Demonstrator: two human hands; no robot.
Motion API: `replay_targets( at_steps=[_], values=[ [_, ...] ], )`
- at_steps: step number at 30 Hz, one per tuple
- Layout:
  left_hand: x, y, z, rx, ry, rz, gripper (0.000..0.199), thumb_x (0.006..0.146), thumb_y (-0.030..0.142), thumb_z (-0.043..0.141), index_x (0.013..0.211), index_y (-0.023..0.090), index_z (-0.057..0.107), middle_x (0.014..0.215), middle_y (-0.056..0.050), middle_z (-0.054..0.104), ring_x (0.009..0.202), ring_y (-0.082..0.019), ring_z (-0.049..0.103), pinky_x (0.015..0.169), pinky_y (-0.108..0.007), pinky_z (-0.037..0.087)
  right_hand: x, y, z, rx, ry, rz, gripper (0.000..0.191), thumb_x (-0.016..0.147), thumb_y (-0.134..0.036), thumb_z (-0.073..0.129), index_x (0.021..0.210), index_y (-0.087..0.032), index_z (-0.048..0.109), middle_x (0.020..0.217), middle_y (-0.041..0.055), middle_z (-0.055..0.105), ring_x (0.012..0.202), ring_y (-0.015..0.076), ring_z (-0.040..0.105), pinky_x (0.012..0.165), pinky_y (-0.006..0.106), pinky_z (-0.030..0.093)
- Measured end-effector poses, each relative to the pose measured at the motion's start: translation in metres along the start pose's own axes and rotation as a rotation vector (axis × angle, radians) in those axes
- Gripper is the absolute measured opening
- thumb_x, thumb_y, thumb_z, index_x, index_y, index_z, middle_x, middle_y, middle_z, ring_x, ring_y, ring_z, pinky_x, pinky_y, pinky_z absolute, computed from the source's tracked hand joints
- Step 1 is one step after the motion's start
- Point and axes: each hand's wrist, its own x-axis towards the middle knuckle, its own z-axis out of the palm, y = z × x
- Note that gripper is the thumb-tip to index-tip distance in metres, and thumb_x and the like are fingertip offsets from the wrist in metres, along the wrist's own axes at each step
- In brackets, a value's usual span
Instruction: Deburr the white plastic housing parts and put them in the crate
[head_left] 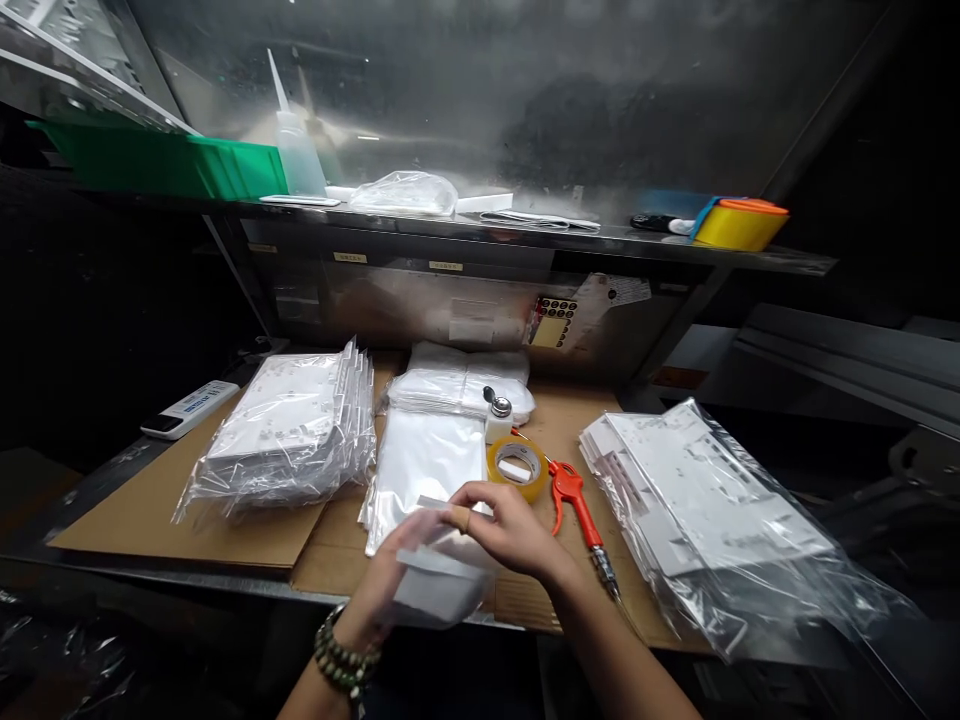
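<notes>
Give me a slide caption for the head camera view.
Both hands, left hand and right hand, hold a white part over a clear bag, beside a tape roll.

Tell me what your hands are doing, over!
Left hand and right hand both grip a white part in a clear bag. Tape roll and red air gun lie just beyond.

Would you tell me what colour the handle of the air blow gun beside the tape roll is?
The blow gun handle is red-orange, in the head view.
</notes>
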Motion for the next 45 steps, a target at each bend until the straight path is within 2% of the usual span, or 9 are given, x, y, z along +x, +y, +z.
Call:
replay_targets(
  at_steps=[2,5,11,16,25,31,35,40,45],
  values=[
    [-0.007,0.009,-0.007,-0.048,0.003,-0.006,0.068,0.098,0.068,0.032,0.114,0.013,0.070,0.108,-0.013,0.075,0.096,-0.023,0.072,0.084,-0.039,0.058,-0.005,0.007,-0.008,-0.038,0.028,0.043,0.015,0.093,-0.029,0.067,0.084,-0.019,0.074,0.082,0.0006,0.075,0.079,0.0164,0.068,0.070,0.025,0.047],
    [-0.013,0.015,-0.010,-0.045,0.037,0.013,0.048,0.092,0.061,0.057,0.110,0.019,0.070,0.096,-0.010,0.077,0.098,-0.025,0.071,0.083,-0.034,0.054,-0.013,0.013,-0.012,-0.104,0.067,0.037,0.011,0.090,-0.029,0.072,0.096,-0.020,0.074,0.086,0.0016,0.075,0.082,0.0184,0.067,0.074,0.029,0.047],
    [-0.011,0.006,0.004,0.010,0.127,0.133,0.037,0.089,0.055,0.064,0.101,0.020,0.068,0.095,-0.007,0.074,0.090,-0.025,0.069,0.087,-0.036,0.050,-0.017,0.016,0.009,-0.659,0.319,-0.476,0.015,0.098,-0.028,0.060,0.104,-0.025,0.073,0.102,0.0067,0.072,0.097,0.0232,0.059,0.086,0.038,0.045],
    [-0.014,-0.001,0.006,0.076,0.135,0.181,0.034,0.093,0.050,0.061,0.108,0.021,0.068,0.108,-0.009,0.072,0.096,-0.024,0.067,0.081,-0.032,0.052,-0.011,0.017,0.016,-0.747,0.263,-0.563,0.018,0.099,-0.026,0.057,0.098,-0.021,0.074,0.085,0.0052,0.073,0.081,0.0210,0.058,0.073,0.036,0.041],
    [-0.019,0.006,0.004,-0.032,0.159,0.215,0.035,0.091,0.047,0.065,0.115,0.022,0.062,0.087,-0.003,0.070,0.090,-0.022,0.069,0.084,-0.032,0.056,0.000,0.025,0.021,0.156,0.418,-0.119,0.009,0.079,-0.025,0.069,0.076,-0.019,0.075,0.074,0.0032,0.070,0.067,0.0160,0.060,0.063,0.030,0.047],
    [-0.012,0.004,-0.018,-0.097,0.300,0.171,0.032,0.081,0.051,0.072,0.085,0.019,0.069,0.089,-0.006,0.068,0.081,-0.022,0.065,0.067,-0.031,0.058,0.011,0.064,-0.021,0.553,0.848,0.046,0.030,0.082,-0.048,0.066,0.079,-0.019,0.061,0.064,-0.0023,0.063,0.051,0.0103,0.056,0.043,0.020,0.045],
    [-0.004,0.001,-0.029,-0.130,0.291,0.074,0.045,0.077,0.054,0.073,0.102,0.017,0.076,0.101,-0.011,0.074,0.080,-0.021,0.065,0.072,-0.035,0.060,0.007,0.065,-0.048,0.634,1.021,0.017,0.029,0.086,-0.047,0.064,0.097,-0.022,0.055,0.091,-0.0001,0.072,0.059,0.0092,0.066,0.050,0.019,0.053],
    [0.000,0.002,-0.032,-0.131,0.246,0.044,0.056,0.069,0.047,0.082,0.117,0.020,0.074,0.116,-0.012,0.073,0.096,-0.023,0.065,0.089,-0.035,0.055,0.000,0.041,-0.047,0.465,0.888,-0.079,0.018,0.094,-0.038,0.060,0.095,-0.022,0.051,0.094,0.0033,0.077,0.069,0.0127,0.073,0.065,0.026,0.061],
    [0.001,0.004,-0.026,-0.118,0.169,0.016,0.067,0.064,0.037,0.085,0.125,0.017,0.069,0.126,-0.015,0.067,0.086,-0.020,0.063,0.086,-0.037,0.057,-0.010,0.027,0.001,-0.044,0.383,-0.275,0.009,0.095,-0.021,0.058,0.102,-0.020,0.064,0.088,0.0059,0.076,0.082,0.0191,0.074,0.076,0.032,0.061]
  ],
)
